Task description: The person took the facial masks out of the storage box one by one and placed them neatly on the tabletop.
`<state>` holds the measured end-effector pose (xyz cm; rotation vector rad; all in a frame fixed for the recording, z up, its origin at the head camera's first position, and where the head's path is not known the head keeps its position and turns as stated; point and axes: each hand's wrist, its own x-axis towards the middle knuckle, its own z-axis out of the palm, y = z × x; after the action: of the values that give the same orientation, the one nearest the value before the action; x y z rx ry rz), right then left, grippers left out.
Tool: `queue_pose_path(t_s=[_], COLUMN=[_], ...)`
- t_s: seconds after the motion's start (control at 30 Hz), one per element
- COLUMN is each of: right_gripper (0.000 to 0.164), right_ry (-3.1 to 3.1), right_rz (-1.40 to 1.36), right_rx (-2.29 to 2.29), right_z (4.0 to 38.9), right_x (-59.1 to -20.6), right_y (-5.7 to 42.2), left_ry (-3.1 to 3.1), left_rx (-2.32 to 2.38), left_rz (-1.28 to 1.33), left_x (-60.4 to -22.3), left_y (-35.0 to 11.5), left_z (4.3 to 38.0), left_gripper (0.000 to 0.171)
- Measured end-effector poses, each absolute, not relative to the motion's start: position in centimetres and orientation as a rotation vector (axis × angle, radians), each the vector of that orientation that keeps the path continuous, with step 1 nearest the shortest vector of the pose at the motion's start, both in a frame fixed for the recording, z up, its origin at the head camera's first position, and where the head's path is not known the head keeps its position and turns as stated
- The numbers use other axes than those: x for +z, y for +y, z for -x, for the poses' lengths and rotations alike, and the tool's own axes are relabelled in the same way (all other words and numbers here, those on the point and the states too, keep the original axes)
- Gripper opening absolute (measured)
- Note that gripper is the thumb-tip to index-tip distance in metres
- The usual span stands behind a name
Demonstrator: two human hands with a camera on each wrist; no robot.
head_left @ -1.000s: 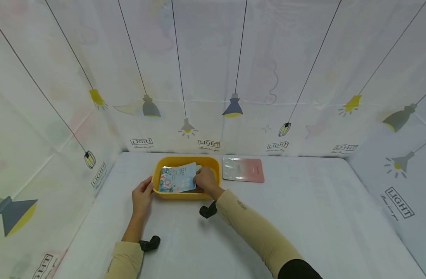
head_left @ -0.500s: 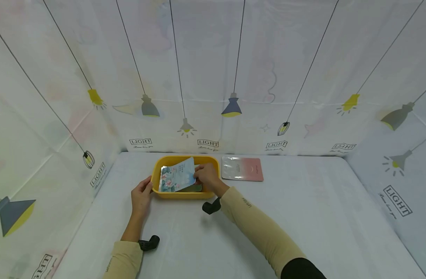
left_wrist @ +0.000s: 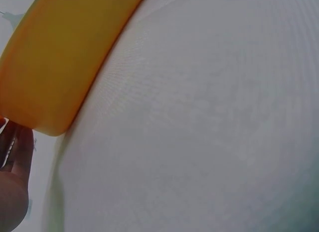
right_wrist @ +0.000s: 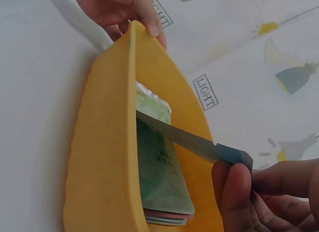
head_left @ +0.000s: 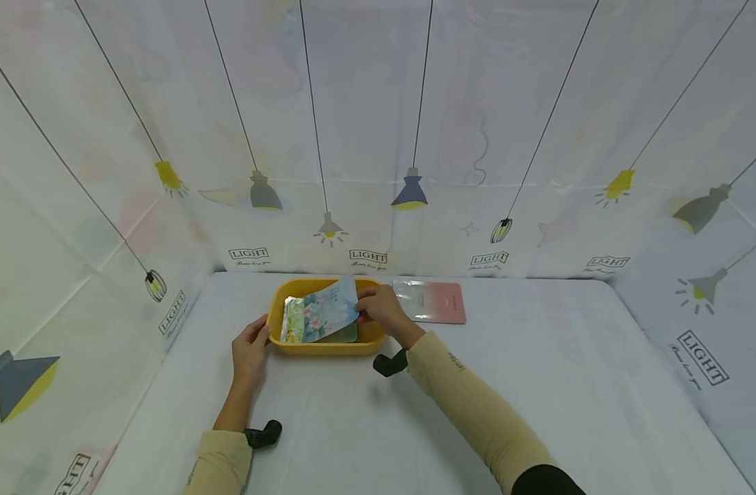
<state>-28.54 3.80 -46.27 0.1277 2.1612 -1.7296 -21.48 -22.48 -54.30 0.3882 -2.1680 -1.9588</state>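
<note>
A yellow plastic basket [head_left: 328, 349] sits near the back of the white table. My left hand [head_left: 250, 354] holds its left end, the thumb over the rim and the fingers outside, as the right wrist view shows. My right hand [head_left: 384, 308] pinches the right edge of a light-blue floral face mask packet [head_left: 331, 309] between thumb and fingers. That packet is tilted, its right end raised above the rim and its left end inside the basket. Beneath it lie a green flowered packet [head_left: 294, 320] and a stack topped by a dark green packet [right_wrist: 162, 172].
Right of the basket, a silver-and-pink packet [head_left: 442, 302] lies flat on the table, partly behind my right hand. A white curtain [head_left: 365, 137] printed with lamps rises behind the table. Black devices [head_left: 390, 363] are strapped to both wrists.
My right hand has moved right and lifted the blue packet's right end, sliding it rightward and uncovering the green packets beneath. My left hand has stayed on the basket's left end.
</note>
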Motion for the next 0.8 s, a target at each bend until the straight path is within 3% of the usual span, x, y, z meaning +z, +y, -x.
queue_pose_path(t_s=[0.8], right_gripper=[0.029], right_ry=[2.152], right_rz=[-0.112], right_rx=[-1.751], right_z=[29.6], right_x=[-45.3], right_y=[7.9], left_ry=[-2.166], left_rx=[-1.941], left_rz=[-0.398], left_x=[-54.4], left_y=[-22.4], left_z=[21.4], left_gripper=[0.041])
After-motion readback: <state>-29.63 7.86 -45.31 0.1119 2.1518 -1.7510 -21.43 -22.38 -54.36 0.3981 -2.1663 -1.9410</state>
